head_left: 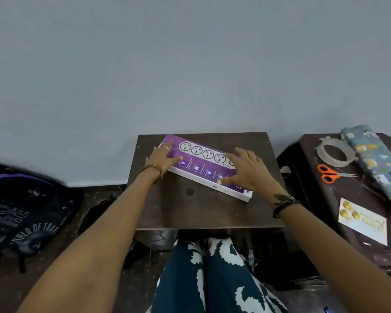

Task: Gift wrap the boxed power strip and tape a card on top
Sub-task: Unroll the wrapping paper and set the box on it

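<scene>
— Purple and white, that box [203, 164] is. Where does it lie?

— Flat on the small dark counter [196, 211] in front of my knees, set at a slant, its far end toward the wall and its near end toward my right.

— And your left hand [161, 158]?

— Spread on the far left end of the box, fingers [167, 145] straight, thumb stretched along the printed face. It presses; it grips nothing.

— Your right hand [250, 169]?

— Laid over the near right part of the box, fingers [240, 153] fanned wide and only slightly bent, thumb tip on the purple strip. Nothing is pinched there either.

— What lies beside you?

— On the second counter [307, 168] to my right: a tape roll [335, 154], orange-handled scissors [331, 173], a roll of wrapping paper [375, 159] and a card [362, 221] with gold shapes. None touches the box. A dark bag [20, 213] sits on the floor at my left.
</scene>
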Demonstrator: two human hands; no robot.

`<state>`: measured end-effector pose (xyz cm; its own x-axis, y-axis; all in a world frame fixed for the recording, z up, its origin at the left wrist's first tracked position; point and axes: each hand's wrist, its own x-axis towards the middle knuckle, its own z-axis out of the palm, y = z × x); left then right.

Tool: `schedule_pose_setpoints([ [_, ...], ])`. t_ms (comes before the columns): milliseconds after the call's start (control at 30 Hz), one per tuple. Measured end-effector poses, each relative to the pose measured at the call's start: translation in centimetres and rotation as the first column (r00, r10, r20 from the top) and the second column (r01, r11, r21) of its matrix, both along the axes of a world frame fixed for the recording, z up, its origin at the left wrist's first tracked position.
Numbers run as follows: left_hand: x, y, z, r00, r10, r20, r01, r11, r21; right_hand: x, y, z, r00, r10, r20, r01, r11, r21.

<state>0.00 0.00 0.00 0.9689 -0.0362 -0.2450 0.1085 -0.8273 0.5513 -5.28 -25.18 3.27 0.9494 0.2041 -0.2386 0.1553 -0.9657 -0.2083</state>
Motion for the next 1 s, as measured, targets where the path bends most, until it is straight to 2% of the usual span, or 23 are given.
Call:
schedule_pose_setpoints([
  [100, -1.8, 0.2, -0.5, 1.000, 0.011, -0.009, -0.011, 1.000, 0.006, -1.5, -1.0, -1.5, 0.998, -0.032, -0.061, 0.028, 0.997, -0.067],
  [200, -4.4, 0.0, -0.9, 0.996, 0.073, 0.047, -0.074, 0.997, 0.020, -1.5, -1.4, -2.2, 0.993, -0.009, -0.114, 0.009, 1.000, -0.002],
  [367, -7.5, -0.7, -1.2, 0.988, 0.117, 0.096, -0.133, 0.974, 0.184, -0.2, -1.5, -2.3, 0.987, 0.059, -0.148, -0.060, 0.998, -0.008],
  [467, -7.4, -2.5, -0.2, 0.981, 0.017, 0.193, -0.071, 0.958, 0.277, -0.3, -1.4, -1.5, 0.989, 0.076, -0.124, -0.080, 0.996, -0.027],
  [533, -7.3, -5.5, 1.0, 0.964, -0.116, 0.237, 0.060, 0.971, 0.232, -0.7, -1.9, -0.3, 0.996, 0.042, -0.073, -0.038, 0.998, 0.047],
  [633, -7.2, -12.4, 2.6, 0.949, -0.207, 0.237, 0.225, 0.973, -0.052, -1.9, -4.1, 1.7, 0.982, -0.165, 0.093, 0.134, 0.952, 0.275],
  [700, -7.0, -17.5, 3.5, 0.940, -0.235, 0.249, 0.295, 0.924, -0.243, -3.3, -6.6, 2.6, 0.923, -0.332, 0.194, 0.235, 0.887, 0.398],
  [800, -6.9, -24.4, 4.6, 0.869, -0.353, 0.347, 0.462, 0.829, -0.314, -5.8, -11.1, 2.7, 0.782, -0.569, 0.254, 0.383, 0.760, 0.525],
  [900, -7.8, -31.1, 4.8, 0.766, -0.502, 0.402, 0.628, 0.717, -0.303, -8.6, -16.4, 1.7, 0.563, -0.793, 0.232, 0.551, 0.570, 0.610],
  [1000, -9.2, -37.1, 3.7, 0.766, -0.554, 0.326, 0.643, 0.649, -0.407, -10.4, -21.0, 0.3, 0.352, -0.901, 0.253, 0.654, 0.430, 0.622],
])
